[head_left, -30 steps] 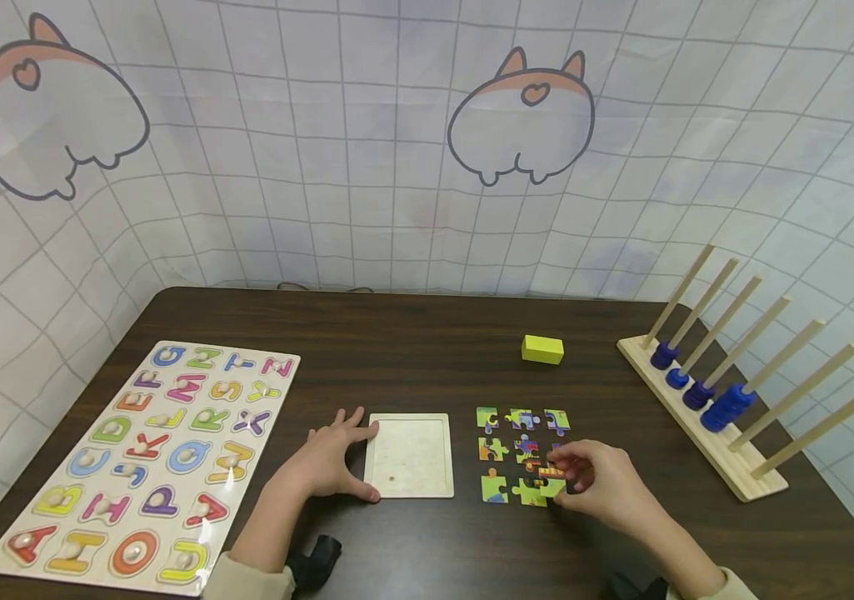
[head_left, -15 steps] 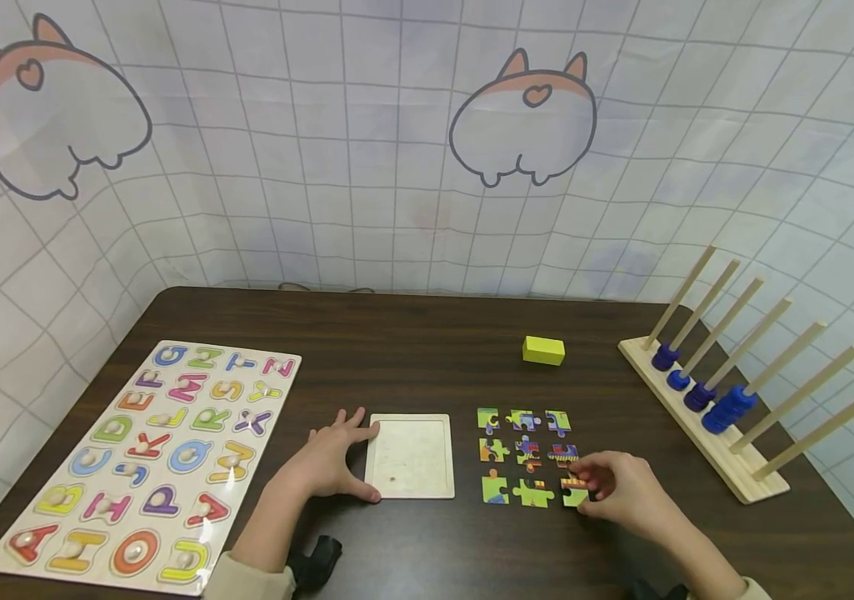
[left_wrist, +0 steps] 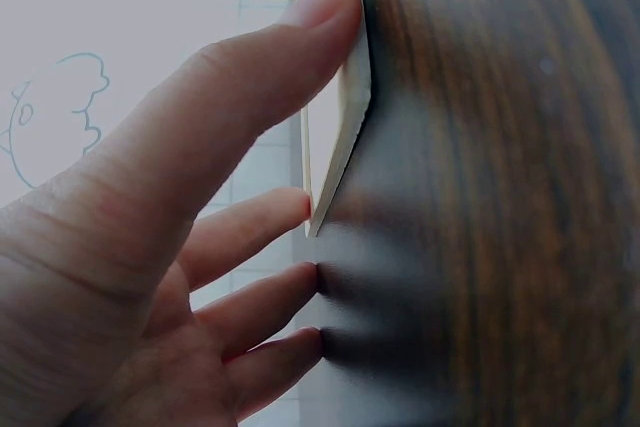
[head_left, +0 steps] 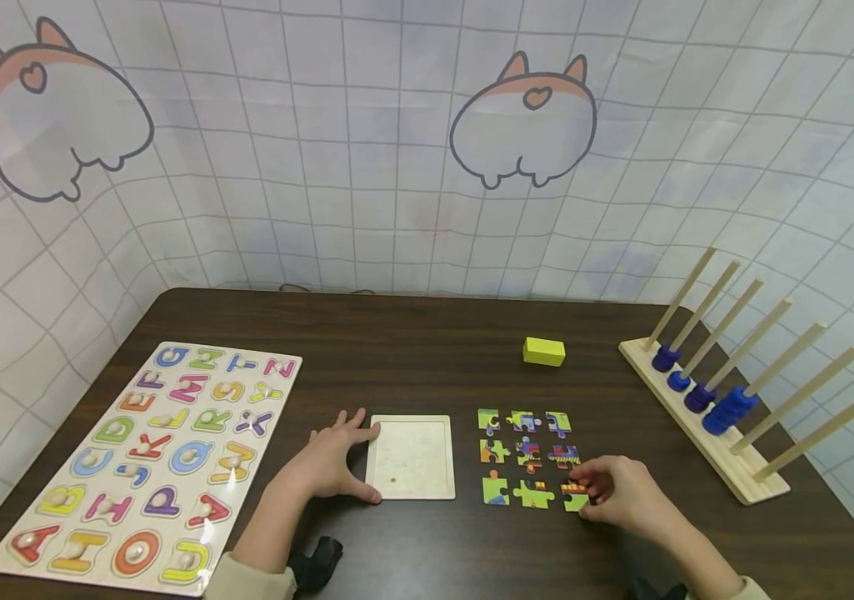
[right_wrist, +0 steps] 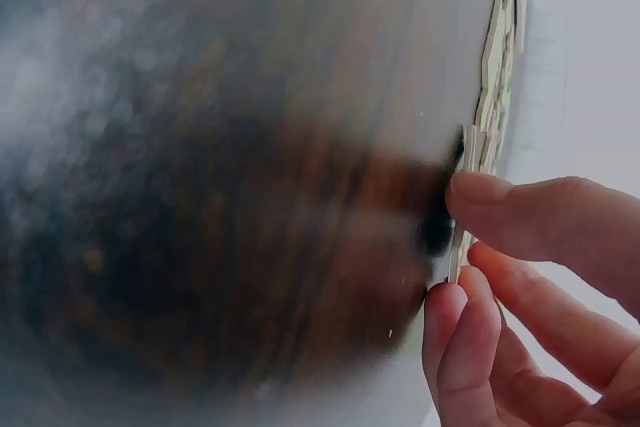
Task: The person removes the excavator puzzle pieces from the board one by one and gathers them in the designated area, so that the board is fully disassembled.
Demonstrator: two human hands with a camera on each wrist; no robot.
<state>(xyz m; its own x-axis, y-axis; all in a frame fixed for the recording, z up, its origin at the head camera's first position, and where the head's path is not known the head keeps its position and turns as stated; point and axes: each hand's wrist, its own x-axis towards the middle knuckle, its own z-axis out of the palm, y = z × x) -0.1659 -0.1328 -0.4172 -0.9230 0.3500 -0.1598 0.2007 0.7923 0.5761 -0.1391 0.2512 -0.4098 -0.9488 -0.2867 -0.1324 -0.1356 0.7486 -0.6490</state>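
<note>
My left hand (head_left: 335, 457) lies spread at the left side of a shallow square wooden puzzle tray (head_left: 412, 458). Its thumb touches the near left corner and its index fingertip is at the upper left edge; in the left wrist view the thumb (left_wrist: 320, 17) presses on the tray's edge. Colourful jigsaw pieces (head_left: 534, 494) lie slightly apart in three rows of three, right of the tray. My right hand (head_left: 620, 493) pinches the near right puzzle piece (head_left: 573, 498) between thumb and fingers. That piece appears edge-on (right_wrist: 459, 255) in the right wrist view, low at the table.
A letter peg board (head_left: 145, 467) lies on the left of the dark table (head_left: 412, 350). Behind the jigsaw pieces sits a yellow block (head_left: 543, 351). On the right stands a wooden rack (head_left: 704, 417) with upright pegs, some carrying blue rings.
My right hand has moved right with its puzzle piece, from overlapping the near middle piece to the near right corner of the group. The left hand has stayed at the tray.
</note>
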